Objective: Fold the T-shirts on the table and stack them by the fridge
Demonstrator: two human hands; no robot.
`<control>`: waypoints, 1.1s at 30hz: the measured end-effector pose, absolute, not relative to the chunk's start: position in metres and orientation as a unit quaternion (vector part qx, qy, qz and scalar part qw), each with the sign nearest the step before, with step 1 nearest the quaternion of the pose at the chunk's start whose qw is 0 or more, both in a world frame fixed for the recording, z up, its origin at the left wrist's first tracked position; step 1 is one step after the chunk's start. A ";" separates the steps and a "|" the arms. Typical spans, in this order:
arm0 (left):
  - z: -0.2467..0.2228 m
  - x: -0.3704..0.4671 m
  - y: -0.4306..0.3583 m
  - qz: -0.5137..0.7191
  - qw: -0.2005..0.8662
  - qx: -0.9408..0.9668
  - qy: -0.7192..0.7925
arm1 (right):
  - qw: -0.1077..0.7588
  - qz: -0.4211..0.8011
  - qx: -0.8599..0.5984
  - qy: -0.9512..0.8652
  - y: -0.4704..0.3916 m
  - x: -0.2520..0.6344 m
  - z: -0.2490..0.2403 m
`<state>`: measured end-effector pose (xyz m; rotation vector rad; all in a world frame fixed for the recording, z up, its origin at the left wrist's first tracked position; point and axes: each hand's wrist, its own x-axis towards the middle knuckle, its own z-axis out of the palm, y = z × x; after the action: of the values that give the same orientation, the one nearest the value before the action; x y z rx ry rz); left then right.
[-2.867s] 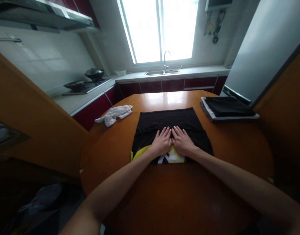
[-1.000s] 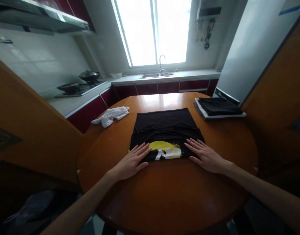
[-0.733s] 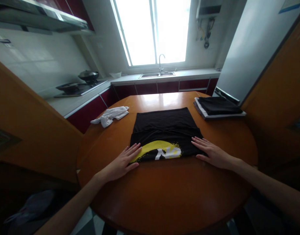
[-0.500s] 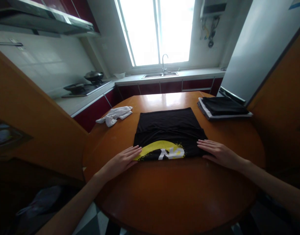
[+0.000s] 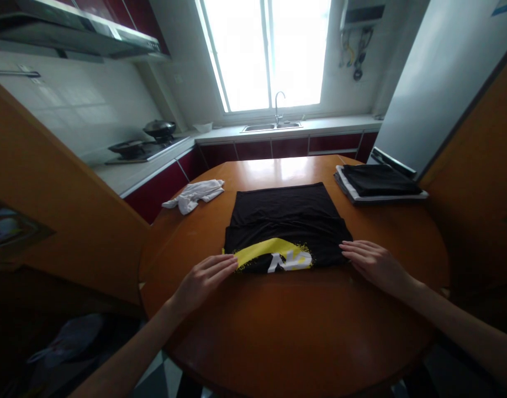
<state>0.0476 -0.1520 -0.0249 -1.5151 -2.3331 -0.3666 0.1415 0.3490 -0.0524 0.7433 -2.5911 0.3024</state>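
Note:
A black T-shirt (image 5: 289, 229) with a yellow and white print lies folded on the wooden table (image 5: 295, 326), its near part doubled over. My left hand (image 5: 206, 279) is at its near left corner, fingers pressed together on top of the cloth and the thumb hidden. At the near right corner, my right hand (image 5: 373, 262) has its fingers together over the edge, thumb mostly out of sight. Both hands look closed on the corners.
A crumpled white cloth (image 5: 195, 195) lies at the table's left. Folded dark and white clothes (image 5: 380, 181) are stacked at the right, by the fridge (image 5: 431, 83). Beyond the table are a sink (image 5: 272, 127) and a stove with pans (image 5: 159, 130).
My left hand has shifted slightly down, and its fingers have drawn in at the corner. My right hand has moved a little right to the shirt's edge. The shirt's near sides spread slightly.

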 end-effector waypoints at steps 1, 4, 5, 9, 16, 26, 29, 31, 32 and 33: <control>-0.025 0.048 -0.152 -0.129 0.164 -0.537 -0.817 | 0.217 0.110 0.264 -0.933 0.349 0.142 -0.053; -0.025 0.047 -0.150 -0.126 0.134 -0.539 -0.822 | 0.218 0.116 0.258 -0.934 0.347 0.143 -0.052; -0.025 0.046 -0.149 -0.126 0.123 -0.530 -0.829 | 0.217 0.119 0.258 -0.934 0.347 0.143 -0.052; -0.027 0.041 -0.150 -0.156 0.098 -0.510 -0.840 | 0.219 0.132 0.262 -0.931 0.350 0.141 -0.053; -0.014 0.048 -0.153 -0.203 0.068 -0.518 -0.828 | 0.178 0.223 0.290 -0.913 0.357 0.151 -0.037; 0.053 0.086 -0.179 -0.309 -0.161 -0.433 -0.832 | -0.038 0.396 0.201 -0.895 0.362 0.190 0.022; 0.059 0.074 -0.180 -0.375 -0.163 -0.382 -0.829 | -0.013 0.466 0.168 -0.869 0.360 0.178 0.038; 0.060 0.056 -0.176 -0.428 -0.139 -0.329 -0.830 | 0.012 0.522 0.124 -0.844 0.357 0.160 0.044; 0.060 0.045 -0.173 -0.452 -0.122 -0.300 -0.831 | 0.025 0.544 0.100 -0.833 0.355 0.149 0.046; 0.060 0.032 -0.168 -0.472 -0.106 -0.272 -0.832 | 0.039 0.560 0.080 -0.824 0.353 0.137 0.048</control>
<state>0.0322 -0.1680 0.0602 -0.9179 -2.8048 -1.5918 0.1366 0.3532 0.0476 0.2443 -2.5256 1.7152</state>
